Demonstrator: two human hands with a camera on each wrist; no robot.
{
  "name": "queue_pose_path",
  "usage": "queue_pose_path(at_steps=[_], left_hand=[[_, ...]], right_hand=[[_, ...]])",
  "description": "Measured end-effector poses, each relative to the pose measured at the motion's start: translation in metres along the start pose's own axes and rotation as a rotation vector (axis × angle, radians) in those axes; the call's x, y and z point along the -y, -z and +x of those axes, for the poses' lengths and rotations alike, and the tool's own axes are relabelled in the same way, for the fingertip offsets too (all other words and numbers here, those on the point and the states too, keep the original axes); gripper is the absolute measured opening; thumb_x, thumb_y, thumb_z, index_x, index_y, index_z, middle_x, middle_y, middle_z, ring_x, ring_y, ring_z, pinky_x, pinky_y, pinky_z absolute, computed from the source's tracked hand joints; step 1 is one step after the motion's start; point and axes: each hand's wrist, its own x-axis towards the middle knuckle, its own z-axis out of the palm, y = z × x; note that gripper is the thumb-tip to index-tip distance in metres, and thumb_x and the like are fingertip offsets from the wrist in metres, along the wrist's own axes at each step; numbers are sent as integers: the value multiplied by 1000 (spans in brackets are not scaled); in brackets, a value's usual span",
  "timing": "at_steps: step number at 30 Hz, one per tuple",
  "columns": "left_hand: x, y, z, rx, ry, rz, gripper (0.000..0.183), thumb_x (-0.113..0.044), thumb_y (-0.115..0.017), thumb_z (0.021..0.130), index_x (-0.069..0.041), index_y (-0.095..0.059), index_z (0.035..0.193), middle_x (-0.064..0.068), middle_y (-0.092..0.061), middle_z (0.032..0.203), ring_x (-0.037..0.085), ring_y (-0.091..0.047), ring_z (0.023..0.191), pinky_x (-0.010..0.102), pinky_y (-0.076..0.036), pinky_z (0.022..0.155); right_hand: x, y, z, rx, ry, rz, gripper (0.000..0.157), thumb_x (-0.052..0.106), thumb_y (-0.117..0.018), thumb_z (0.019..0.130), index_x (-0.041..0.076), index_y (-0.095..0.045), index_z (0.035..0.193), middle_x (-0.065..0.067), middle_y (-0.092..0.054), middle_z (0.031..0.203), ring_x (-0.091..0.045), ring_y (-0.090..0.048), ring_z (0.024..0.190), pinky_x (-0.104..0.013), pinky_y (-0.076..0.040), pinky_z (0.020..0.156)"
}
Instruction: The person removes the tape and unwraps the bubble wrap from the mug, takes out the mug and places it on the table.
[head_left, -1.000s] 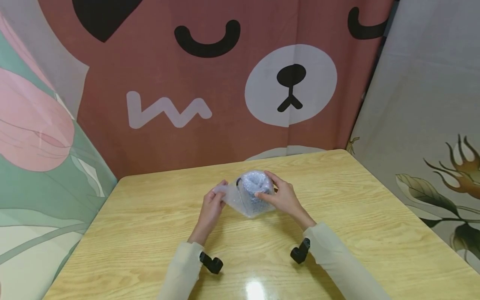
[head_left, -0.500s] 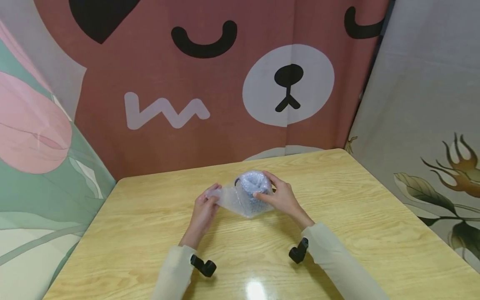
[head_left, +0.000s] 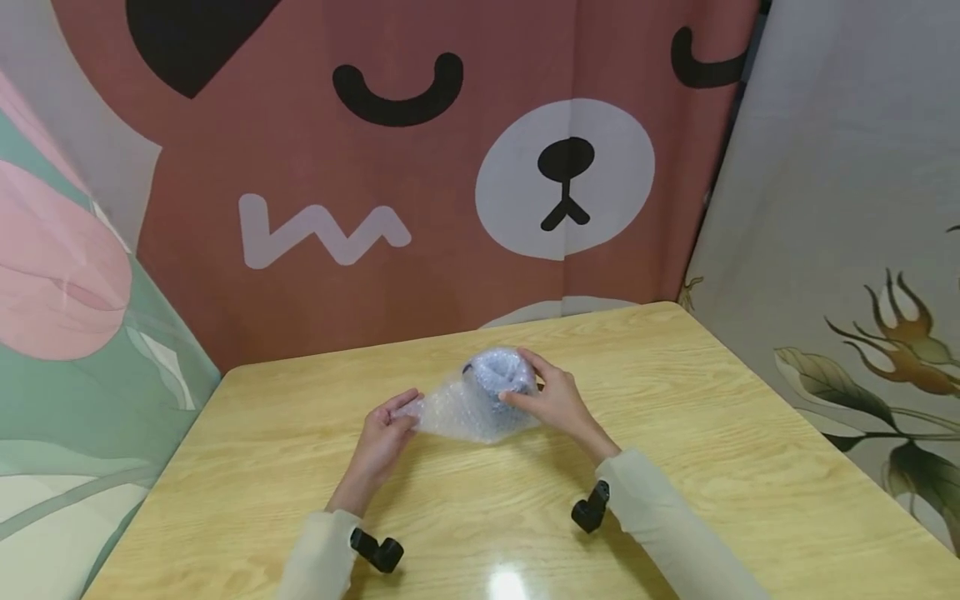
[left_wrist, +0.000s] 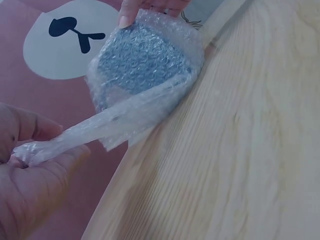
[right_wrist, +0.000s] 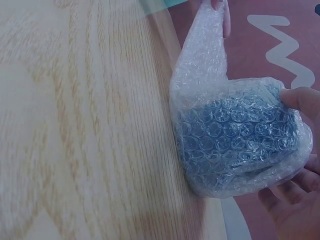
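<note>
A blue, roughly round object (right_wrist: pixel 235 130) stands on the table, wrapped in clear bubble wrap (head_left: pixel 453 412). Its exact kind is hidden under the wrap. My right hand (head_left: pixel 558 404) grips the wrapped bundle from the right, thumb on the near side and fingers around the far side. To the left, my left hand (head_left: pixel 386 433) pinches the loose end of the bubble wrap between thumb and fingers. That end stretches out as a gathered strip from the bundle, as the left wrist view also shows.
The wood-grain table (head_left: pixel 262 467) extends around both hands, its far edge close behind the bundle. A reddish curtain with a bear face (head_left: pixel 420 275) hangs behind it. Patterned cloths hang at the left (head_left: pixel 67 400) and right (head_left: pixel 817 208).
My left hand has moved left and slightly toward me, drawing the bubble wrap's loose end out longer from the bundle. My right hand keeps its grip on the bundle.
</note>
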Motion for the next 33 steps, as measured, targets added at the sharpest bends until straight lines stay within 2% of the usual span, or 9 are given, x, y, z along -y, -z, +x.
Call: queue_pose_path(at_steps=[5, 11, 19, 25, 33], left_hand=[[-2, 8, -2, 27, 40, 58, 49, 14, -41, 92, 13, -37, 141, 29, -38, 144, 28, -47, 123, 26, -48, 92], [-2, 17, -2, 35, 76, 108, 46, 14, -43, 91, 16, -41, 137, 30, -47, 135, 23, -56, 112, 26, -51, 88], [0, 26, -3, 56, 127, 134, 43, 13, -47, 92, 16, -44, 135, 29, -54, 129, 23, -59, 108, 34, -51, 90], [1, 31, -4, 67, 160, 146, 41, 12, -49, 92, 17, -46, 132, 26, -58, 123, 23, -61, 104, 32, -52, 88], [1, 39, -4, 112, 180, 147, 39, 13, -52, 92, 20, -46, 129, 19, -62, 114, 20, -63, 98, 36, -51, 90]], right_hand=[[-1, -1, 1, 5, -19, -3, 85, 33, -82, 80, 9, -39, 148, -16, -40, 148, -32, -46, 128, -43, -48, 94], [0, -1, 0, 6, -31, 1, 85, 33, -82, 79, 7, -39, 148, -16, -41, 147, -32, -48, 126, -44, -48, 93], [2, 1, 0, 12, -35, -12, 85, 33, -82, 80, 9, -38, 149, -16, -39, 148, -33, -48, 126, -43, -48, 93], [2, -1, -2, 7, -36, -15, 84, 31, -82, 80, 8, -39, 148, -17, -40, 148, -35, -49, 124, -43, -50, 91], [4, -1, -1, 13, -32, -14, 84, 32, -81, 81, 7, -38, 149, -16, -38, 149, -34, -48, 126, -43, -49, 92]])
